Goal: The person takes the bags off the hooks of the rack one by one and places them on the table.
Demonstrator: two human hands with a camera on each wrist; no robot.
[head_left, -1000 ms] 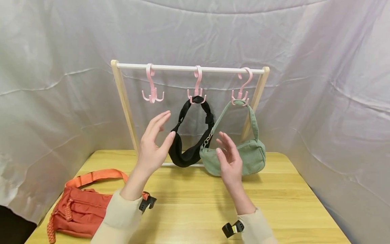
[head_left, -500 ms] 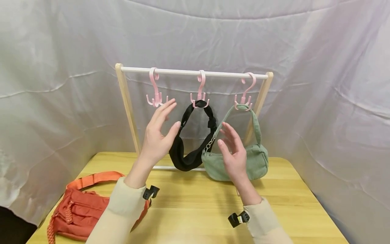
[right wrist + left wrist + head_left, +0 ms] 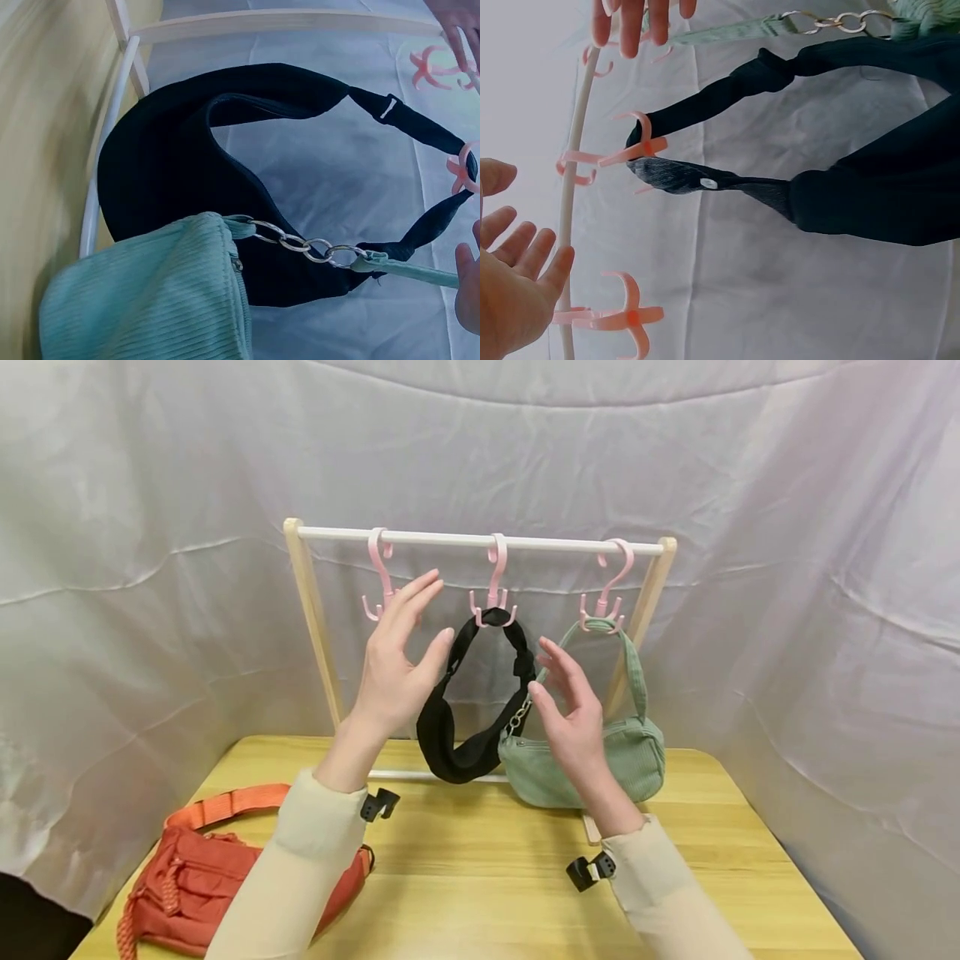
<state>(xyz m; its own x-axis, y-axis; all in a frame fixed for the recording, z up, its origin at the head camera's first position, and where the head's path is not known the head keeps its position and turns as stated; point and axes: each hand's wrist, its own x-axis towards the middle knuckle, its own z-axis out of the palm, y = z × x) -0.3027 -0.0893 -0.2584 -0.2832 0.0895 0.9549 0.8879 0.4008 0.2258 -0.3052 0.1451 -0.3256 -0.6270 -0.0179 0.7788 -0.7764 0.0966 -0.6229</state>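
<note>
My left hand (image 3: 393, 672) is raised in front of the rack, between the left pink hook (image 3: 378, 562) and the black shoulder bag (image 3: 457, 762). Its fingers are spread and hold nothing. My right hand (image 3: 577, 718), its fingers loosely bent and holding nothing, is in front of the green corduroy bag (image 3: 536, 774) and covers part of it. By its strap, the black bag hangs on the middle pink hook (image 3: 495, 568). The green bag hangs by its handle on the right pink hook (image 3: 603, 593); its chain (image 3: 300, 244) overlaps the black bag in the right wrist view.
A white rod (image 3: 442, 537) between wooden posts carries the pink hooks. On the left of the wooden table (image 3: 465, 893) lies a red bag (image 3: 198, 877) with an orange strap, partly behind my left sleeve (image 3: 300, 860). Grey cloth (image 3: 480, 452) surrounds the table.
Both hands have risen toward the rod, and my left hand now covers part of the left hook. The view has shifted slightly. The bags hang as before.
</note>
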